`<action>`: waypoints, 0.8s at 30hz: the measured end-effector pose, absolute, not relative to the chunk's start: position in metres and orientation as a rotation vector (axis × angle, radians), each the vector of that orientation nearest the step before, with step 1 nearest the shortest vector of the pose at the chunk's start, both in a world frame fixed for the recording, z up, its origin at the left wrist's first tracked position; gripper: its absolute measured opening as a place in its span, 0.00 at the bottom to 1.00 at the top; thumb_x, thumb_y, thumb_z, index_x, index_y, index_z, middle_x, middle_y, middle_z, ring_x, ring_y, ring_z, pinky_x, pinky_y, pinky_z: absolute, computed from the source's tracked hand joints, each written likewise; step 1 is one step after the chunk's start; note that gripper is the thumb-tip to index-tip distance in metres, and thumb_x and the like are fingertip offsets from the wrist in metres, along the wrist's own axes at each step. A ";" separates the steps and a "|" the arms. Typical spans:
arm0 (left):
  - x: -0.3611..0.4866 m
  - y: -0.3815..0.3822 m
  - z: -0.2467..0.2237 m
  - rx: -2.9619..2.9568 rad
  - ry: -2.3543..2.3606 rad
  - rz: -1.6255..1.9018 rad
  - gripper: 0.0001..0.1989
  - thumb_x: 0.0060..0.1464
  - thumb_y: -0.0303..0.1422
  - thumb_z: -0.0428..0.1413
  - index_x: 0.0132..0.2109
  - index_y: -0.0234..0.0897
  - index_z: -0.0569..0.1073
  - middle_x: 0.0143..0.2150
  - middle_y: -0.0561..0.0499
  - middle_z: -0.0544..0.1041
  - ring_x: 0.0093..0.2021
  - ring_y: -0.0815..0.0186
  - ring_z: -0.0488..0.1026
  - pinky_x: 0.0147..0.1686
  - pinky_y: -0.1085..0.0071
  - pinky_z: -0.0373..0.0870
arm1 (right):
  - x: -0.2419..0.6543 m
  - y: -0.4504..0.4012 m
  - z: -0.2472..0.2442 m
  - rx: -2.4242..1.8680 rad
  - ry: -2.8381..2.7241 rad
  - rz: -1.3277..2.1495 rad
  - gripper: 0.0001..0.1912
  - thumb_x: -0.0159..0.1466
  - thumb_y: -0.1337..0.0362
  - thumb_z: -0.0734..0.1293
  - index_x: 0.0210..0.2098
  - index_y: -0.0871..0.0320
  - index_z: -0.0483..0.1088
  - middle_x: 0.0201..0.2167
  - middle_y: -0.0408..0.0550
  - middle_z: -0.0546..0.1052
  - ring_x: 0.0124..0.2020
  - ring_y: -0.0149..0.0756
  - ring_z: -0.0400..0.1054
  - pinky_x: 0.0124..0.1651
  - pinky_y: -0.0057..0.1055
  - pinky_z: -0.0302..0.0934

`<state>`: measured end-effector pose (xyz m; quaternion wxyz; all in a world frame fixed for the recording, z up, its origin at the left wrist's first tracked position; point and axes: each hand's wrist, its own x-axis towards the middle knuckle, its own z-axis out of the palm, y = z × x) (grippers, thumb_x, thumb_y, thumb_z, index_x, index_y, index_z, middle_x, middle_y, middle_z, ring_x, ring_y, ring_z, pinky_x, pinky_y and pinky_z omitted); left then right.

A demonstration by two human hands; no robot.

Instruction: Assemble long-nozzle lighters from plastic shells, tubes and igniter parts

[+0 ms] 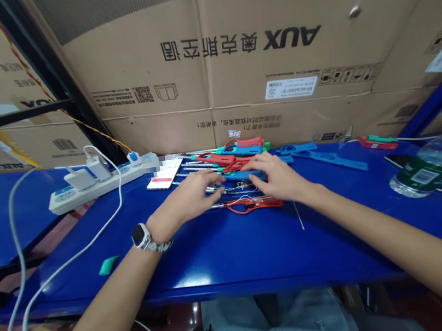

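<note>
Several long-necked lighters with red and blue handles lie in a stack on the blue shelf. My left hand (200,193) is over their metal-tube ends, its thumb and forefinger apart. Over the handle ends is my right hand (280,177), its fingers curved and parted from the thumb. Between my hands lies a blue lighter (241,175); whether my fingertips touch it I cannot tell. Closer to me are loose inner parts (243,187) with thin wires. Nearest is an orange-red lighter half (238,208) with its inside showing. A red lighter (218,159) lies farther back.
At left, a white power strip (84,194) holds chargers with trailing cables, beside a phone (166,173). Blue handle shells (332,158), a red-green piece (379,142) and a water bottle (421,174) lie right. A green piece (108,266) is front left. A cardboard box (232,75) stands behind.
</note>
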<state>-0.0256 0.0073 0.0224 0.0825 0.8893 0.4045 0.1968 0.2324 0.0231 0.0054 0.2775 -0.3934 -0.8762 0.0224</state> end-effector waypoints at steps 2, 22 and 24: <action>-0.016 0.025 0.026 2.753 1.210 0.626 0.12 0.64 0.31 0.54 0.50 0.33 0.79 0.50 0.40 0.81 0.50 0.54 0.78 0.53 0.56 0.73 | 0.240 0.040 0.014 -1.196 -2.358 -0.035 0.16 0.66 0.67 0.65 0.52 0.56 0.77 0.52 0.56 0.78 0.55 0.54 0.68 0.55 0.54 0.63; -0.008 0.050 0.023 2.871 1.032 0.890 0.13 0.69 0.32 0.51 0.52 0.38 0.80 0.52 0.42 0.81 0.52 0.56 0.79 0.54 0.55 0.75 | 0.248 0.050 0.010 -1.125 -2.354 -0.078 0.14 0.68 0.61 0.67 0.52 0.52 0.76 0.51 0.51 0.81 0.53 0.50 0.72 0.54 0.51 0.59; -0.009 0.043 0.027 2.827 0.975 0.949 0.13 0.70 0.33 0.51 0.54 0.40 0.79 0.53 0.44 0.81 0.53 0.58 0.79 0.55 0.56 0.75 | 0.247 0.043 0.011 -1.089 -2.348 -0.103 0.15 0.69 0.64 0.64 0.53 0.52 0.75 0.51 0.50 0.81 0.52 0.49 0.73 0.54 0.50 0.59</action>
